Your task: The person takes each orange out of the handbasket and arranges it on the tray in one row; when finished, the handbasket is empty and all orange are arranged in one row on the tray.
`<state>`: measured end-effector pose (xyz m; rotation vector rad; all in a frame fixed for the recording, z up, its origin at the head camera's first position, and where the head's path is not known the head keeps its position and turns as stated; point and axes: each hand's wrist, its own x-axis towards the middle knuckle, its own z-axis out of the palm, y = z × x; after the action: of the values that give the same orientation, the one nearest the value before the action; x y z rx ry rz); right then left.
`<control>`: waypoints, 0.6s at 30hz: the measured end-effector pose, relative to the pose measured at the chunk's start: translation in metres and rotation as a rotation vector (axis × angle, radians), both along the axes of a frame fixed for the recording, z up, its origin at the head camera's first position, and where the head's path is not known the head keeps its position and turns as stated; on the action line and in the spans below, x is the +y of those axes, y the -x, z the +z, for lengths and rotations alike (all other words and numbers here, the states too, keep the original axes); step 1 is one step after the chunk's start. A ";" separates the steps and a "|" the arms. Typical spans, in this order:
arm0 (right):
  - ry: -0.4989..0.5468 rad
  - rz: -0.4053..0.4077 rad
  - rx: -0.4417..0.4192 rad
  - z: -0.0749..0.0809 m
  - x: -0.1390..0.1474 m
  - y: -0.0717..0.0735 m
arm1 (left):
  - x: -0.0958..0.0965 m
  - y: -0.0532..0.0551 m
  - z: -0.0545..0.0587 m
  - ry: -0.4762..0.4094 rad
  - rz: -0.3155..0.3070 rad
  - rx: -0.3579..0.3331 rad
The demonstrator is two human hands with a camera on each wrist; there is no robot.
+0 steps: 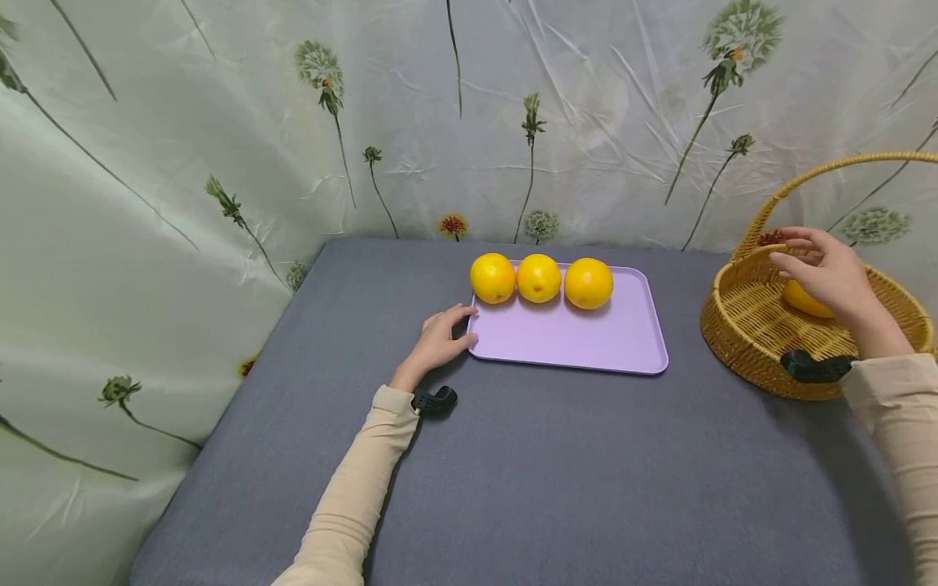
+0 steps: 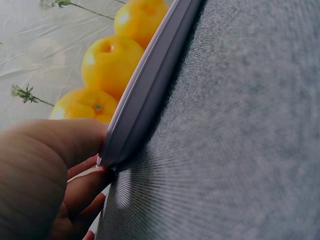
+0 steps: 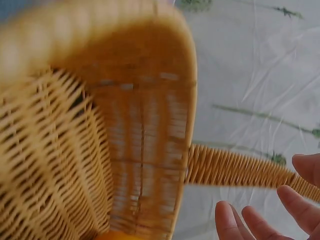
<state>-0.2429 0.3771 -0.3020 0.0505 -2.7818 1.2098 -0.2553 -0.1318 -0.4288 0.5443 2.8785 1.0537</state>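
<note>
At the left end of a lilac tray, my left hand holds the rim between thumb and fingers; the left wrist view shows the thumb against the edge. Three oranges sit in a row along the tray's back side. My right hand is over a wicker basket, fingers loosely bent and holding nothing. Below it, partly hidden by the hand, another orange lies in the basket. In the right wrist view the fingertips appear beside the basket's handle.
Grey cloth covers the table. The basket stands at the right, its arched handle rising over it. A floral curtain hangs behind and at the left of the table.
</note>
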 end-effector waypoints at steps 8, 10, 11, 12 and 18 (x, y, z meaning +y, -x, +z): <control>0.002 -0.075 -0.031 -0.044 0.073 0.045 | 0.000 -0.001 0.000 0.001 -0.005 0.020; -0.017 -0.125 -0.044 -0.069 0.103 0.067 | 0.000 -0.001 0.000 0.004 -0.008 0.024; -0.028 -0.155 -0.049 -0.080 0.116 0.076 | 0.000 -0.001 0.000 0.004 -0.009 0.022; -0.041 -0.192 -0.054 -0.090 0.128 0.084 | 0.001 -0.001 0.000 0.006 -0.009 0.022; -0.042 -0.291 -0.069 -0.112 0.155 0.099 | 0.002 -0.002 0.001 0.001 -0.008 0.010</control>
<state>-0.3415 0.5326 -0.4144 -0.3848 -2.7464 1.0987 -0.2532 -0.1302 -0.4282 0.5618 2.8826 1.0517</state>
